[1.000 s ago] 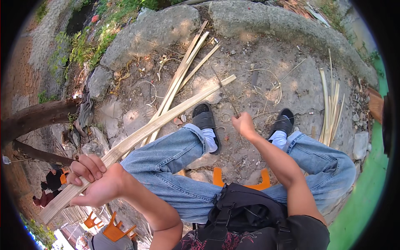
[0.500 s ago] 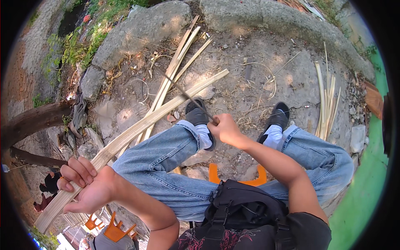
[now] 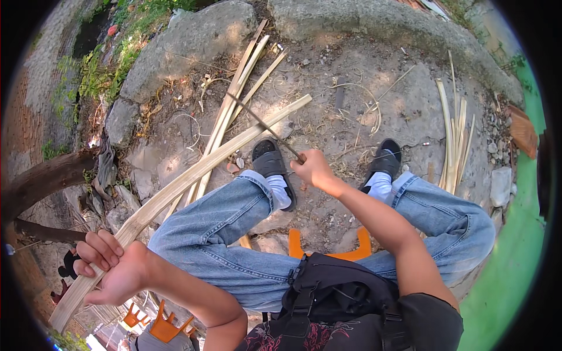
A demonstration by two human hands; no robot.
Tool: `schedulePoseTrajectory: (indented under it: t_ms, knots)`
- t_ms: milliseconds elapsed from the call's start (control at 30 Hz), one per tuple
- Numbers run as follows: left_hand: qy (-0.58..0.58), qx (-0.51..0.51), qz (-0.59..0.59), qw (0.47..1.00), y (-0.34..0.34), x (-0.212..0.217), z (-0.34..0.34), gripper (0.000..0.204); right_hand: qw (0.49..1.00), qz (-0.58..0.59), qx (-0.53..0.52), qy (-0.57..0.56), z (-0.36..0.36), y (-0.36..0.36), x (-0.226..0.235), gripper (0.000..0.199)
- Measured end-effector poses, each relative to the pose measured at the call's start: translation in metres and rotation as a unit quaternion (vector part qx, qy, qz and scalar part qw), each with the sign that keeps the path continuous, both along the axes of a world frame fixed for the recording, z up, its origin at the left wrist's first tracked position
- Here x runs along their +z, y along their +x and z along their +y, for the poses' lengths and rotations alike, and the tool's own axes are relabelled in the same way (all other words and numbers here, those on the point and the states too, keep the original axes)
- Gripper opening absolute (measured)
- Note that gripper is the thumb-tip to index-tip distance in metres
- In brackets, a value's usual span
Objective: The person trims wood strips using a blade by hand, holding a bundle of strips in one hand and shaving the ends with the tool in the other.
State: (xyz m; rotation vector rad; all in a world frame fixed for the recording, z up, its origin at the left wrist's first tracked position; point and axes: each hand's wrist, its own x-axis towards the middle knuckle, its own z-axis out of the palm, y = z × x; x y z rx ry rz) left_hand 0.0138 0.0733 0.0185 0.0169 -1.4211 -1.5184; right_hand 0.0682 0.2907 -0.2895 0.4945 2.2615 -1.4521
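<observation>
My left hand (image 3: pixel 114 263) grips the near end of a long, pale strip of split bamboo or wood (image 3: pixel 193 175). The strip slants over my left thigh, its far end beyond my left sandal. In my closed right hand (image 3: pixel 316 171) is a knife (image 3: pixel 274 134) with a long, thin, dark blade. Seen from above, the blade crosses the strip near its far end; whether they touch I cannot tell. My fingers hide the knife's handle. Beneath the strip's far part lie several more long strips (image 3: pixel 225 120) on the ground.
Another bundle of thin strips (image 3: pixel 455 146) lies at the right. Rough stone blocks (image 3: pixel 187 52) border the ground ahead. A dark branch (image 3: pixel 47 175) reaches in from the left. Orange seat parts (image 3: pixel 351 253) show between my legs, with orange chairs (image 3: pixel 167 324) at the lower left.
The knife, blurred before, now shows sharply. My right hand has moved slightly forward, and the blade crosses the strip a little nearer its far end. The whole view has shifted slightly.
</observation>
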Motion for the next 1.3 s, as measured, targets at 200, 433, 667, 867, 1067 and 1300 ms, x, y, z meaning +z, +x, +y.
schedulePoseTrajectory:
  t_ms: [200,433,667,867,1067,1300]
  knots:
    - [0.013,-0.152,0.019,0.988,0.002,-0.002,-0.005,0.054,0.977,-0.106,-0.122,0.141,0.07,-0.011,-0.114,0.038]
    - [0.004,-0.215,0.016,0.976,-0.001,0.002,-0.01,0.061,0.999,-0.019,0.006,0.038,0.056,-0.006,-0.02,0.032]
    - [0.03,-0.109,0.008,0.994,-0.008,-0.001,-0.038,0.052,1.0,0.01,0.014,0.008,0.054,-0.01,-0.006,0.029]
    - [0.07,-0.138,0.03,0.988,-0.004,0.0,-0.037,0.04,0.989,-0.092,-0.074,0.091,0.077,-0.001,-0.096,0.033]
    - [0.049,-0.128,0.023,0.99,0.001,0.012,-0.036,0.044,0.997,-0.058,-0.04,0.023,0.072,0.005,-0.065,0.031]
    - [0.061,-0.108,-0.001,0.992,-0.008,0.005,-0.043,0.05,0.997,0.028,0.04,-0.063,0.05,-0.014,-0.027,0.032]
